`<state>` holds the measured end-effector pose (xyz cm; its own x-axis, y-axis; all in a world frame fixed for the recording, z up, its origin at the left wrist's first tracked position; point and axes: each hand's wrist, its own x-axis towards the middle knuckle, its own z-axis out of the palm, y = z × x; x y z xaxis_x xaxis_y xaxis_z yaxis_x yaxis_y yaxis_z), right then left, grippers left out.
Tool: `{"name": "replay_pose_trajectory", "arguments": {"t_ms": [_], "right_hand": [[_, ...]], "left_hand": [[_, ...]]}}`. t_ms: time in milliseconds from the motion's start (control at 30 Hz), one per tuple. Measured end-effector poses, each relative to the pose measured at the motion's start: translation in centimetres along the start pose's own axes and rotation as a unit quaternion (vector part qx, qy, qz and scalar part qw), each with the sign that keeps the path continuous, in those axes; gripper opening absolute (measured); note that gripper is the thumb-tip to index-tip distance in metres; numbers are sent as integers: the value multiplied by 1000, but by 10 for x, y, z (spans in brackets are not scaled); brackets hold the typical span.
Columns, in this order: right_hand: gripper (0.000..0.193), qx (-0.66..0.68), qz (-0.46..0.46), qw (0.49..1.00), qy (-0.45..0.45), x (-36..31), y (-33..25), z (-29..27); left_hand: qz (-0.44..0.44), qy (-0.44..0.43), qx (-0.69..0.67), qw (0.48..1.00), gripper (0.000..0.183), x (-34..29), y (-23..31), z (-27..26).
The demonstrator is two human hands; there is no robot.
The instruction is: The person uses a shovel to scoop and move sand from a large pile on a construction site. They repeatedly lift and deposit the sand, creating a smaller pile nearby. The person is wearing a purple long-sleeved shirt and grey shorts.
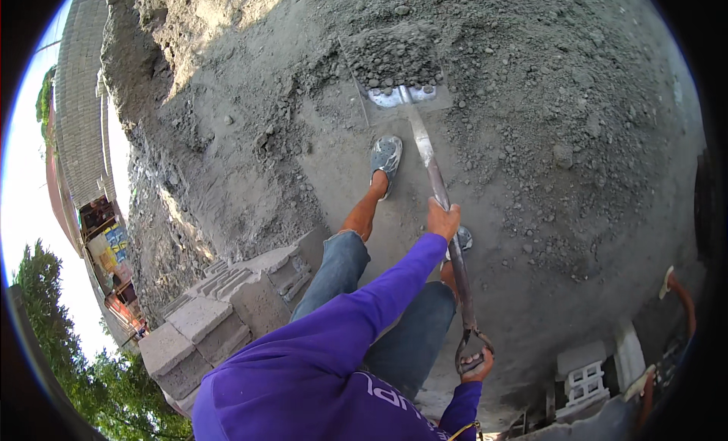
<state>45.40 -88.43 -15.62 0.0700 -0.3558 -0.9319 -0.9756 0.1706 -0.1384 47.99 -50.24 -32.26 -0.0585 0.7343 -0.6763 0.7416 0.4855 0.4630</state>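
A long-handled shovel [422,141] slants across the middle, its metal blade [400,97] lying low at the far end. Loose grey gravelly material [394,54] covers most of that blade. Midway along the shaft, my left hand [442,219] is closed around it. My right hand [477,364] grips the loop handle at the near end, close to my body. My left foot, in a grey-and-white shoe [386,156], stands just short of the blade. The other shoe [461,242] shows partly behind the shaft.
A wide spread of grey sand and gravel [546,130] lies ahead and to the right. Stacked concrete blocks [199,318] stand close on my left, below a rough dirt bank [220,153]. At lower right are a hollow block [585,382] and a curved brown handle [682,301].
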Motion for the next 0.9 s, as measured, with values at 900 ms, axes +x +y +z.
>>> {"name": "replay_pose_trajectory", "arguments": {"t_ms": [900], "right_hand": [[15, -88, -23, 955, -284, -128, 54, 224]], "left_hand": [[-211, -79, -455, 862, 20, 14, -59, -130]]}}
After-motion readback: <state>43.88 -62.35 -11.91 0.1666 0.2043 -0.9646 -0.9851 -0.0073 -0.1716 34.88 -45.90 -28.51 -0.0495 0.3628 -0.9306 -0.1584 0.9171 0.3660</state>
